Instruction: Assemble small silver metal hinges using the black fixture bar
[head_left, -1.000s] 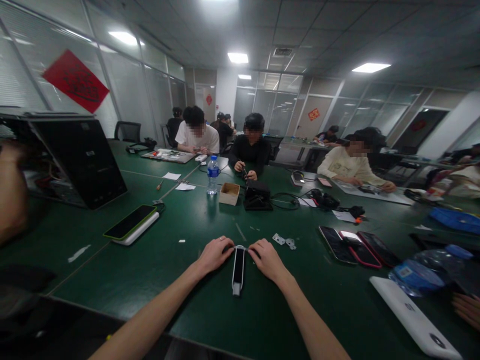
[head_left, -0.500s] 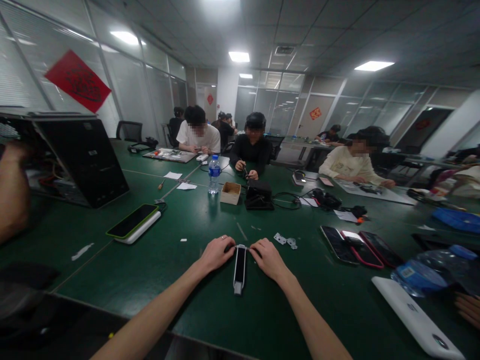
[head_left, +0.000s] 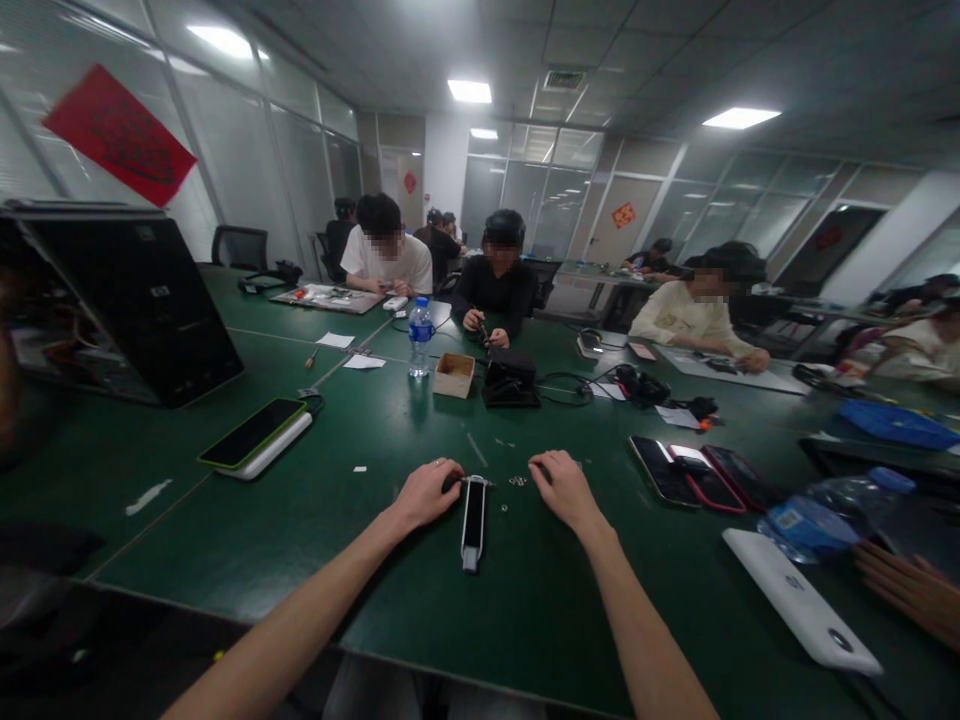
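A long narrow device (head_left: 473, 520), black strip in a white frame with a grey end, lies on the green table in front of me. A thin metal rod (head_left: 487, 484) crosses its far end and sticks out on both sides. My left hand (head_left: 430, 490) rests beside that end, its fingers bent together at the rod's left tip. Several small metal nuts or washers (head_left: 517, 481) lie right of the device, with a single small ring (head_left: 504, 508) nearer me. My right hand (head_left: 562, 486) is just right of them, fingers stretched and loosely bent, with nothing visible in them.
Left are an opened computer tower (head_left: 180, 320) and a green-edged phone (head_left: 255, 432) on a white block. Ahead stand a water bottle (head_left: 421, 340), a small cardboard box (head_left: 453, 376) and a black stand (head_left: 511, 378). Phones (head_left: 666, 470) and a lying bottle (head_left: 825, 515) are right. Several people sit around.
My right hand has left the rod's right end and moved right, to beside the small rings. It now covers most of the grey metal plates. The left hand stays at the rod.
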